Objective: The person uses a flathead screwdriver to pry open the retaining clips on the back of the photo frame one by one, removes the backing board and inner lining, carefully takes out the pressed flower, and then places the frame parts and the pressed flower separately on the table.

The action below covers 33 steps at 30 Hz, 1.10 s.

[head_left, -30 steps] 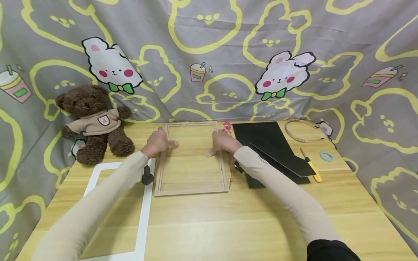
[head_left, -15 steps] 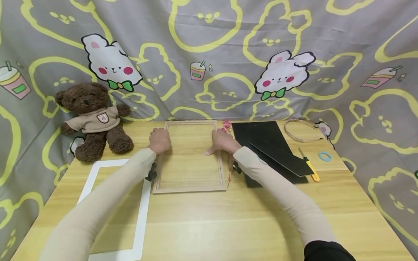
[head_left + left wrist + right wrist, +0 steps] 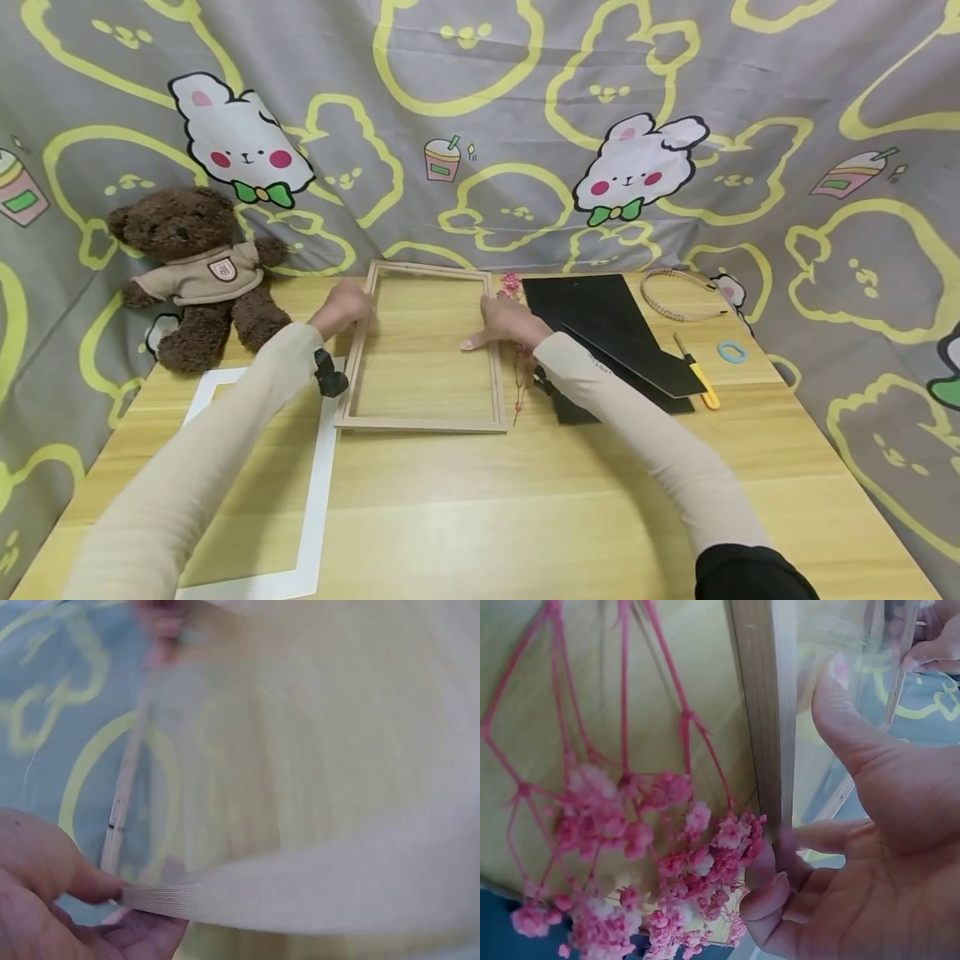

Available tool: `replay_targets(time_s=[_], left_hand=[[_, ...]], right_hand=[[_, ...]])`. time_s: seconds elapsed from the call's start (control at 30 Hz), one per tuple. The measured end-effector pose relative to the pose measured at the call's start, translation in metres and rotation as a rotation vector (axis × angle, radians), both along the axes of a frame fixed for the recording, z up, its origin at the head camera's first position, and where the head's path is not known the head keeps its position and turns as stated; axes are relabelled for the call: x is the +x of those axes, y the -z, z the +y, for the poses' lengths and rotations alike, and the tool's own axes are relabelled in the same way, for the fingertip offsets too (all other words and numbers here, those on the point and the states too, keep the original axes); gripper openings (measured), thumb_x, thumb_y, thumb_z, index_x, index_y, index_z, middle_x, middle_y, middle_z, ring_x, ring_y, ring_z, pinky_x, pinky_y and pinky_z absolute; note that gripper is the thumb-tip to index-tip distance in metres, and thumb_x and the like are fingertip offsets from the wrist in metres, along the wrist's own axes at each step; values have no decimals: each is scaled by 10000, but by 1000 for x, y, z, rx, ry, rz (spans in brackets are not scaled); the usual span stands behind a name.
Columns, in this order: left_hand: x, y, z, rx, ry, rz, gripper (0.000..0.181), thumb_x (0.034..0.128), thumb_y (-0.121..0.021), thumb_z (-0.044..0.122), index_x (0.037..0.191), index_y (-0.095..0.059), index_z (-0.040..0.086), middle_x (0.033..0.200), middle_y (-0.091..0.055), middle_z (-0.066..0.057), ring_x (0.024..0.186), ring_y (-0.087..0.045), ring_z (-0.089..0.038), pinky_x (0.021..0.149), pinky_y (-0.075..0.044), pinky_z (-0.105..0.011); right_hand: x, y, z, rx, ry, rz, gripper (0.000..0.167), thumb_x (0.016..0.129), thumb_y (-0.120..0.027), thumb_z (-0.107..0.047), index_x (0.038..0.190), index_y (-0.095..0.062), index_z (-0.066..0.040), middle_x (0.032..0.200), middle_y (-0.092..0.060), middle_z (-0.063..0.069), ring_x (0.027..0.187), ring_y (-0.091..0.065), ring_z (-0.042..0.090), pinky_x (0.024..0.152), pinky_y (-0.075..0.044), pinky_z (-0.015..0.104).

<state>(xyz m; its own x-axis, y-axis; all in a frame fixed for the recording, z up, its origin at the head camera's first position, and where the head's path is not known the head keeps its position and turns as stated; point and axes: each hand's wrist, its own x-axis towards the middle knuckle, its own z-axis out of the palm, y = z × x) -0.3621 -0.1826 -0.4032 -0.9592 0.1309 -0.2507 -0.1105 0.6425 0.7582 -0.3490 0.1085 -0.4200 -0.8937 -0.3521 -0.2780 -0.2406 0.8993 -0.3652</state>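
Observation:
A light wooden picture frame lies near the back of the table, its left side tilted up. A clear pane inside it mirrors the curtain pattern. My left hand grips the left rail; in the left wrist view, thumb and fingers pinch the wood, which is motion-blurred. At the right rail is my right hand, fingers curled round the outer side and thumb extended over the inside. Pink dried flowers lie just beyond that rail, close to the right fingertips.
A white mat border lies under my left forearm. Two black boards, a yellow-handled cutter, a blue ring and a beaded headband are at the right. A brown teddy bear sits at the back left.
My left hand has shifted from the top of the left rail to its outer side and raised that side slightly. The right hand stays at the right rail. The view has turned slightly right.

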Motion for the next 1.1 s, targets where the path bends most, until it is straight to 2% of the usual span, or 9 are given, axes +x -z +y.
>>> replay_targets(time_s=[0.13, 0.3, 0.43, 0.57, 0.7, 0.8, 0.93, 1.03, 1.1], left_hand=[[-2, 6, -10, 361, -86, -195, 279, 1065, -408, 73, 892, -580, -61, 653, -584, -14, 598, -576, -117, 618, -551, -257], [-2, 12, -12, 510, -117, -258, 331, 1144, -359, 268, 1073, -491, -27, 774, -563, 9, 676, -568, -78, 684, -567, -223], [2, 11, -11, 480, -109, -220, 383, 1140, -381, 180, 1413, -419, -86, 1100, -650, -184, 757, -634, -56, 831, -610, -245], [6, 13, -12, 439, -121, -163, 640, 1124, -435, 157, 1647, -99, 4, 1495, -491, -355, 850, -746, -103, 980, -591, -378], [8, 17, -13, 395, -150, -101, 539, 1089, -466, 104, 1574, -265, -20, 1535, -449, -333, 1052, -712, -221, 996, -584, -415], [8, 20, -15, 313, -147, -75, 448, 1068, -446, 68, 1501, -446, -46, 1572, -438, -274, 1274, -580, -326, 1052, -519, -434], [8, 21, -17, 224, -130, -71, 422, 1093, -448, 99, 1474, -526, -65, 1595, -448, -244, 1488, -410, -382, 1207, -374, -508], [10, 18, -16, 197, -92, -77, 444, 1105, -465, 136, 1488, -500, -86, 1593, -436, -267, 1508, -379, -407, 1238, -333, -520], [12, 15, -15, 196, -63, -92, 461, 1102, -473, 147, 1489, -486, -103, 1563, -457, -291, 1440, -455, -413, 1200, -395, -503]], right_hand=[[-1, 2, 2, -4, -5, -17, 1131, 848, -841, -548, 1617, -273, 57, 1596, -439, 259, 1462, -453, 395, 1190, -408, 472], [-1, 3, 4, -9, -14, -28, 1130, 878, -814, -544, 1637, -218, 43, 1640, -387, 233, 1499, -410, 379, 1214, -380, 460], [-1, 2, 3, -9, -19, -25, 1128, 882, -813, -536, 1637, -212, 47, 1637, -387, 241, 1487, -425, 385, 1202, -394, 462], [0, 2, 2, 4, -20, -30, 1137, 878, -817, -537, 1637, -207, 51, 1629, -392, 255, 1471, -444, 392, 1186, -413, 462], [-1, 2, -1, 14, -14, -27, 1135, 869, -826, -531, 1631, -223, 55, 1601, -429, 266, 1431, -491, 387, 1157, -441, 460], [-1, 3, -5, 35, -14, -6, 1117, 851, -840, -530, 1610, -277, 66, 1535, -503, 278, 1359, -554, 392, 1106, -484, 467], [-1, 2, -9, 69, -20, 30, 1097, 837, -847, -542, 1585, -329, 71, 1467, -561, 293, 1307, -592, 419, 1056, -518, 490], [0, 2, -9, 96, -10, 42, 1090, 829, -850, -553, 1575, -351, 65, 1457, -567, 298, 1317, -583, 439, 1054, -520, 509], [1, 2, -9, 108, -3, 37, 1090, 826, -850, -556, 1571, -354, 64, 1460, -563, 301, 1328, -574, 445, 1064, -514, 517]])
